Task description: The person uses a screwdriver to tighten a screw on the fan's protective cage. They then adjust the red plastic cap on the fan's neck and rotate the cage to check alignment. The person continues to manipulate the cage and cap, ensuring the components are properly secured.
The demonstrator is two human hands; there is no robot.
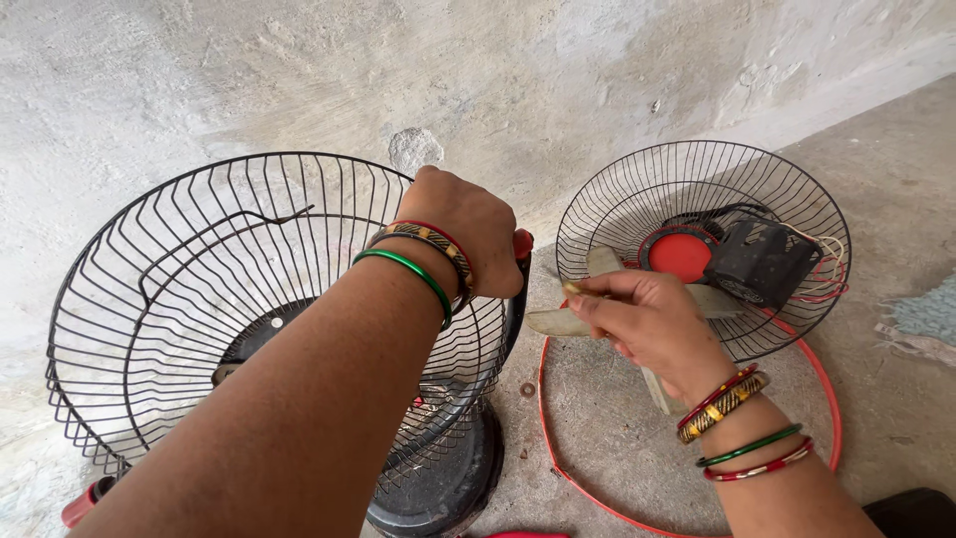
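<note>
My left hand (468,234) is closed around the right rim of a large black wire fan guard (179,299), next to a red clip on that rim. The guard stands upright on a dark round base (448,488). My right hand (647,319) grips a pale fan blade (558,321) by its hub, a little above the floor. Behind it lies a second black wire guard (637,194) holding a red centre disc (680,254) and a black motor (762,261) with loose wires. Both wrists wear coloured bangles.
A thin red ring (832,399) lies on the concrete floor under my right hand. A small washer (528,390) sits beside it. A rough pale wall (478,70) rises behind. A red handle (80,506) shows at the bottom left, a cloth scrap (926,319) at right.
</note>
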